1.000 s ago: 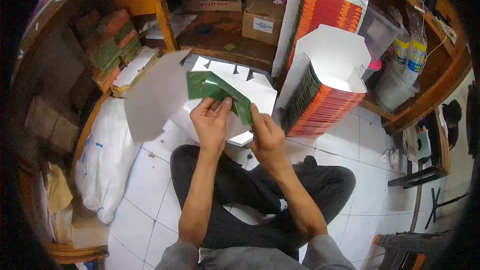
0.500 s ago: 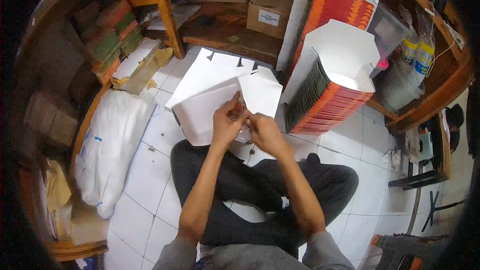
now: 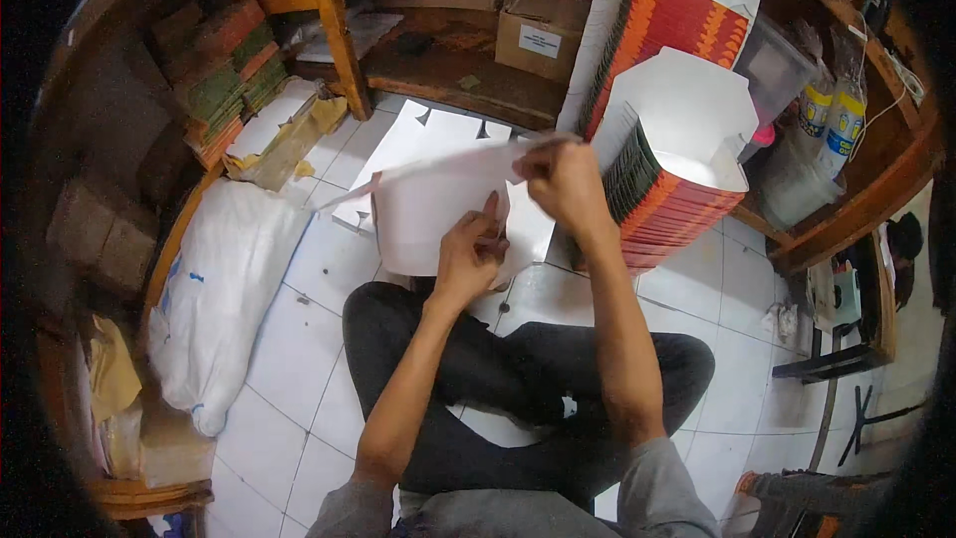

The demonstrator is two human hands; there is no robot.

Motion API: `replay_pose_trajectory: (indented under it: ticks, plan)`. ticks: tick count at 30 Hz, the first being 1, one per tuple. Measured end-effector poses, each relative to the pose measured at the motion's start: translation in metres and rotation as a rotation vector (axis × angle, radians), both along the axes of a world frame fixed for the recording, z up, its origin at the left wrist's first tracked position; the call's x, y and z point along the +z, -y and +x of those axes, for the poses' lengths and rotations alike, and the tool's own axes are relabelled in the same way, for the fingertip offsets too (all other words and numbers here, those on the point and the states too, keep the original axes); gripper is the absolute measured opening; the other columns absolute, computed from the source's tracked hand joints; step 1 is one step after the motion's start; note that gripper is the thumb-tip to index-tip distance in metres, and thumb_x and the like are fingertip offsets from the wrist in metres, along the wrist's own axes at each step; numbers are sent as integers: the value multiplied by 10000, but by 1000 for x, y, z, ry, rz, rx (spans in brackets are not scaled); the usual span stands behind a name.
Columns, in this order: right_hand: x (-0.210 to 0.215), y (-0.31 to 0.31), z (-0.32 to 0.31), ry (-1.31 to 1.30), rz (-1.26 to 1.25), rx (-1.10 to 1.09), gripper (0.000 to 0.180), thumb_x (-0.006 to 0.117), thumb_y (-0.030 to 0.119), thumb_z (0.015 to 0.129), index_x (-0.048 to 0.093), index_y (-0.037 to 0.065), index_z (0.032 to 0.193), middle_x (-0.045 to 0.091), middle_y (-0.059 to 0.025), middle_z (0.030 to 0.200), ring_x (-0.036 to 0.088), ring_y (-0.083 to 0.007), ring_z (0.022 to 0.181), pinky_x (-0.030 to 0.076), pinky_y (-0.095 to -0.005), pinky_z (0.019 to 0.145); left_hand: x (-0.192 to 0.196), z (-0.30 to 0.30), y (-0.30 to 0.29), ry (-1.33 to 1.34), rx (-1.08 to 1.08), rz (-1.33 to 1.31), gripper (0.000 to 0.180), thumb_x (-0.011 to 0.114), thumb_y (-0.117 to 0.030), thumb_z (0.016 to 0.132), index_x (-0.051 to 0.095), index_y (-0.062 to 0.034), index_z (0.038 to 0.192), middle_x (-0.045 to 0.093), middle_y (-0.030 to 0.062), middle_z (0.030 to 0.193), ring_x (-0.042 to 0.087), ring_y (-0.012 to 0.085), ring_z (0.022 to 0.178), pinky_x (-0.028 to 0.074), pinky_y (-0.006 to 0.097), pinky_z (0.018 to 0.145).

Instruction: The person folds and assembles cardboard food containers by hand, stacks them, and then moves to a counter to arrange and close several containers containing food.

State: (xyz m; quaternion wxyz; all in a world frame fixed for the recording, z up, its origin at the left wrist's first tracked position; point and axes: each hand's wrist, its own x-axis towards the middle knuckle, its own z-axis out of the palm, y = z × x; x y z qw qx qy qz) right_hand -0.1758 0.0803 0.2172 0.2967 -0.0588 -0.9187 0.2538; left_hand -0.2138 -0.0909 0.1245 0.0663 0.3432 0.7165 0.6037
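A white cardboard box (image 3: 418,224), partly folded up, sits in front of my crossed legs. Its right near corner is between the fingers of my left hand (image 3: 466,261), the index finger pointing up along the inside wall. My right hand (image 3: 570,184) is raised at the box's far right corner, closed on the end of a flap that is smeared by motion. Beneath and behind the box lie flat white cardboard blanks (image 3: 448,123) with notched edges.
To the right stands a nested stack of red-orange boxes (image 3: 682,209) with white insides, and another stack (image 3: 682,30) behind it. A white sack (image 3: 224,289) lies at left. Wooden shelves hold a brown carton (image 3: 533,40) and plastic tubs (image 3: 797,179).
My right hand has moved away from my left, up and to the right, lifting the box's far flap. My left hand stays near the corner. The box has turned slightly.
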Motion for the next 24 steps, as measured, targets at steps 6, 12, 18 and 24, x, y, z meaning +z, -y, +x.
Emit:
replay_pose_trajectory:
  ticks: [6, 12, 18, 24]
  plan:
    - [-39, 52, 34, 7, -179, -22, 156, 631, 13, 793, 757, -10, 881, 718, -202, 793, 727, -276, 696, 561, -358, 688, -18, -19, 4, 12, -87, -40, 547, 625, 85, 793, 577, -27, 1326, 636, 98, 985, 643, 200, 863, 547, 307, 754]
    - [-34, 36, 40, -90, -540, -167, 170, 741, 130, 824, 740, 2, 934, 752, -163, 872, 750, -222, 771, 570, -340, 704, -18, -15, 9, 18, -122, 56, 432, 607, 100, 800, 620, 10, 1222, 641, 97, 964, 642, 183, 836, 548, 295, 749]
    - [-30, 29, 30, -124, -269, -11, 217, 697, 28, 745, 728, 3, 959, 709, -221, 860, 726, -339, 780, 555, -388, 707, -18, -14, 5, 23, -97, -70, 344, 656, 56, 811, 651, 10, 1152, 700, 81, 976, 635, 143, 880, 548, 314, 800]
    - [-47, 35, 20, -229, -36, -56, 329, 589, -72, 653, 721, -1, 946, 686, -224, 836, 687, -399, 764, 547, -399, 658, -46, -22, -1, -2, -74, 48, 454, 529, 132, 688, 633, 21, 1115, 683, 132, 934, 675, 208, 880, 519, 322, 776]
